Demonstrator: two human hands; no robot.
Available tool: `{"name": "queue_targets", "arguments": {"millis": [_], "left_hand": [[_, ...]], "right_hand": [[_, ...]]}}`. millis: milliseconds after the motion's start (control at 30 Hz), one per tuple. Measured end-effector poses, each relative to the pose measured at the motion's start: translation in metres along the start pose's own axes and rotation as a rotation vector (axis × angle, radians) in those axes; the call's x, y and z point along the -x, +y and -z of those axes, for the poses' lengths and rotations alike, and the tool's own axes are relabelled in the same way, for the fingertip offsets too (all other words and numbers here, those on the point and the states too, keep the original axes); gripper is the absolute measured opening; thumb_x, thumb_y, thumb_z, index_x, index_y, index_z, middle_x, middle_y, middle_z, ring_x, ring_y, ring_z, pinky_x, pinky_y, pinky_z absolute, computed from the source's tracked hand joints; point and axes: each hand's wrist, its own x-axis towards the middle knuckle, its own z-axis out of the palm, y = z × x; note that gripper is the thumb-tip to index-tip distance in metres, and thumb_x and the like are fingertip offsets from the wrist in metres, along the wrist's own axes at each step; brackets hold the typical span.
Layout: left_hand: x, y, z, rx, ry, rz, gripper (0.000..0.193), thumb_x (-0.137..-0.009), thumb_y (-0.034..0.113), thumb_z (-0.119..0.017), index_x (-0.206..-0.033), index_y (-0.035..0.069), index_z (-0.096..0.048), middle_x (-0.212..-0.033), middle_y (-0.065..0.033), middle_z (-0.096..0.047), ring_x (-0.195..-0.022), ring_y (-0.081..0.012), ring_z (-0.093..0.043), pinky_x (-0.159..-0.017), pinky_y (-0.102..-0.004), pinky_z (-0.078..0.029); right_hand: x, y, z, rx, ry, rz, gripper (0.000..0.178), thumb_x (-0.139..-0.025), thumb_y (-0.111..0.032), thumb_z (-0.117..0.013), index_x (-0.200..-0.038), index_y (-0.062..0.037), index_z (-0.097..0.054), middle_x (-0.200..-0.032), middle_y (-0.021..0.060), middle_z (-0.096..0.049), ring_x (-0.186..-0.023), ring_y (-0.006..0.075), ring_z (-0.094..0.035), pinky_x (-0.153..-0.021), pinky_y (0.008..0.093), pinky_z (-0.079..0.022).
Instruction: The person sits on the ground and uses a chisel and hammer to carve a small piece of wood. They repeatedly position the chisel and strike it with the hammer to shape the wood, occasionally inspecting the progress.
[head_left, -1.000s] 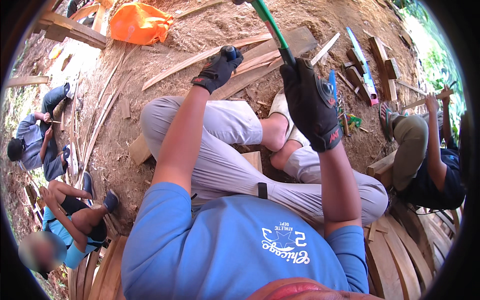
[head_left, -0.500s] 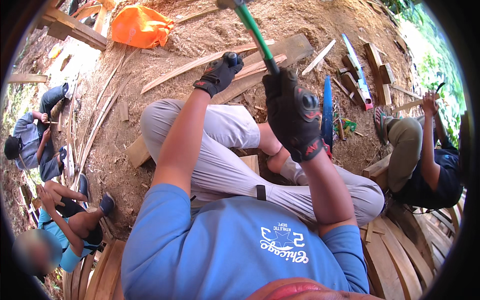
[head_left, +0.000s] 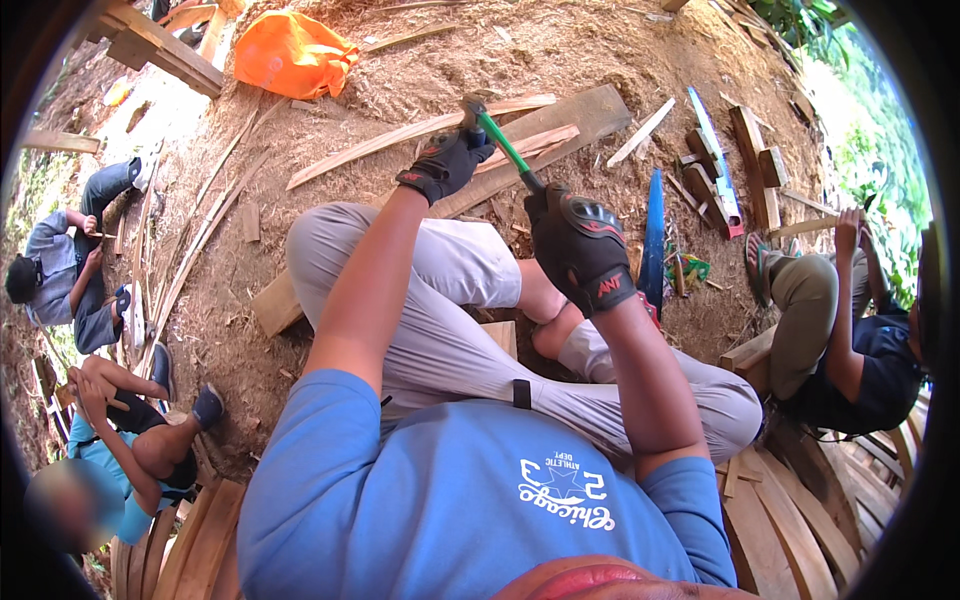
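Observation:
My right hand [head_left: 580, 240], in a black glove, is closed around the dark grip of a hammer [head_left: 508, 150] with a green handle. Its head is right at the top of my left hand [head_left: 442, 168]. That gloved hand is closed around an upright blue-handled tool [head_left: 479, 139], which looks like a chisel; its lower end is hidden. Beneath and beyond my hands lie a thick wooden plank [head_left: 585, 118] and a split strip of wood [head_left: 545, 142] on top of it. I cannot tell where the tool meets the wood.
A blue saw blade [head_left: 652, 235] stands to the right of my right hand. Farther right are a level [head_left: 715, 155] and wood blocks [head_left: 770, 168]. An orange bag [head_left: 292, 55] lies at the far left. Two people sit at the left, another [head_left: 850, 320] at the right. Wood shavings cover the ground.
The hammer has swung down and left, from raised above to the top of the tool in my left hand. My left hand stays closed in nearly the same place.

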Motion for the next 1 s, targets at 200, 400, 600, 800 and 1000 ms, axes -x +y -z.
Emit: {"name": "queue_targets", "arguments": {"millis": [200, 400, 600, 800, 1000], "left_hand": [[0.014, -0.003, -0.001, 0.070, 0.050, -0.018, 0.042, -0.104, 0.047, -0.059, -0.128, 0.014, -0.063, -0.117, -0.0137, -0.070, -0.112, -0.0345, -0.067, -0.098, -0.0454, -0.050], [-0.001, -0.001, -0.002, 0.006, 0.044, -0.040, 0.040, -0.104, 0.045, -0.059, -0.126, 0.011, -0.061, -0.119, -0.0121, -0.069, -0.112, -0.0323, -0.066, -0.098, -0.0455, -0.049], [0.016, 0.006, 0.009, 0.143, 0.059, -0.036, 0.041, -0.102, 0.047, -0.061, -0.128, 0.015, -0.061, -0.112, -0.0095, -0.069, -0.107, -0.0260, -0.066, -0.097, -0.0425, -0.049], [-0.010, -0.031, -0.017, 0.141, 0.105, -0.084, 0.031, -0.103, 0.036, -0.064, -0.120, 0.012, -0.060, -0.107, -0.0063, -0.066, -0.101, -0.0205, -0.063, -0.095, -0.0383, -0.049], [0.019, -0.003, -0.002, 0.112, 0.127, -0.099, 0.029, -0.105, 0.035, -0.061, -0.124, 0.012, -0.058, -0.111, -0.0082, -0.069, -0.106, -0.0228, -0.067, -0.095, -0.0411, -0.051]], "right_hand": [[0.008, -0.033, 0.034, -0.152, 0.296, 0.103, 0.014, -0.103, -0.019, -0.062, -0.100, -0.0054, -0.060, -0.070, 0.0198, -0.061, -0.064, 0.0394, -0.064, -0.053, 0.0486, -0.045], [-0.003, 0.005, -0.013, 0.009, -0.015, 0.009, 0.023, -0.105, -0.027, -0.061, -0.097, -0.0053, -0.060, -0.074, 0.0212, -0.063, -0.069, 0.0437, -0.064, -0.057, 0.0511, -0.047], [-0.008, -0.013, 0.003, -0.189, 0.200, -0.027, 0.025, -0.107, -0.027, -0.057, -0.098, -0.0038, -0.060, -0.076, 0.0227, -0.064, -0.069, 0.0445, -0.065, -0.058, 0.0518, -0.047], [-0.029, 0.043, -0.056, 0.072, -0.171, -0.085, 0.026, -0.104, -0.026, -0.051, -0.107, -0.0067, -0.068, -0.095, 0.0216, -0.071, -0.082, 0.0409, -0.071, -0.070, 0.0517, -0.054], [-0.039, 0.087, -0.131, 0.113, -0.449, -0.391, 0.043, -0.105, -0.037, -0.041, -0.125, -0.0121, -0.070, -0.125, 0.0216, -0.072, -0.128, 0.0373, -0.064, -0.118, 0.0498, -0.033]]}}
